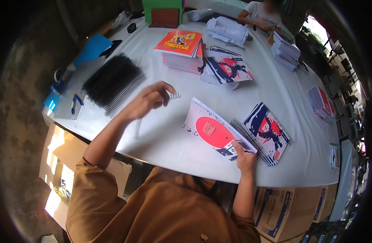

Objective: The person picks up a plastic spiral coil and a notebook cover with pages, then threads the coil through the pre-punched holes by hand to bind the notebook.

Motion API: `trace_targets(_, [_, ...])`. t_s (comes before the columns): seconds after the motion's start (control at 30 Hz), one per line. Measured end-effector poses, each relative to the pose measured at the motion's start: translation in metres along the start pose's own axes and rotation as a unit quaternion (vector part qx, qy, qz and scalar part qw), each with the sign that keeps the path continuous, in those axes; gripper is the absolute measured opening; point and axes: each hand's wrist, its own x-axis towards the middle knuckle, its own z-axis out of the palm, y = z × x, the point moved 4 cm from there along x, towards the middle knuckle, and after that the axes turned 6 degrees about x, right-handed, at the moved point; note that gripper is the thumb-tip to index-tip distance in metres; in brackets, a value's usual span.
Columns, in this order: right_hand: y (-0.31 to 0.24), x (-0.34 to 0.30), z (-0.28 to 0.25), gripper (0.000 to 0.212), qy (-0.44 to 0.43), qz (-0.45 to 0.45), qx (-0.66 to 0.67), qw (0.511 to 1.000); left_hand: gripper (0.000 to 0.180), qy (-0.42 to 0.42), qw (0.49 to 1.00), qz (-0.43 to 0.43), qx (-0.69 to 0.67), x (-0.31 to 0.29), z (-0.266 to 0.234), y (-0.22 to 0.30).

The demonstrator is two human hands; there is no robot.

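Several notebooks (269, 133) already wear their wire spines, piled at the right on the white table (165, 139), and here's another notebook (210, 129) just beside them: a row of holes down its upper edge, no coil that I can make out, so this one looks unfinished. Plenty of loose coils (113, 79) are heaped at the left; whether the stacks at the back, orange covers (180, 42) and blue-and-red covers (230, 69), are bound, I can't tell. Now the hands: the right hand (245, 160) grips the notebook by its lower corner, thumb on top, tilting it over the table. The left hand (151, 99), a touch blurred, is raised with bent wrist and curled fingers, apparently pinching a wire coil (176, 96); the length below the wrist may belong to it, hard to say.
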Motion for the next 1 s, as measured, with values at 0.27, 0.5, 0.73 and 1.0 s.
trace_targets(0.27, [-0.01, 0.0, 0.006, 0.017, -0.001, 0.027, 0.016, 1.0, 0.039, 0.012, 0.982, -0.008, 0.19, 0.008, 0.038, 0.02])
trace_targets(0.5, [-0.022, 0.003, 0.006, 0.021, -0.089, -0.01, -0.06, 0.994, 0.022, -0.009, 0.999, -0.025, 0.019, 0.02, 0.035, 0.028])
trace_targets(0.73, [-0.019, -0.002, 0.005, 0.024, -0.046, 0.006, 0.023, 0.999, 0.025, -0.137, 0.94, 0.072, 0.304, 0.031, 0.028, 0.062])
trace_targets(1.0, [-0.016, -0.006, 0.007, 0.024, -0.066, 0.011, 0.0, 0.998, 0.024, -0.087, 0.917, 0.132, 0.367, 0.031, 0.037, 0.074])
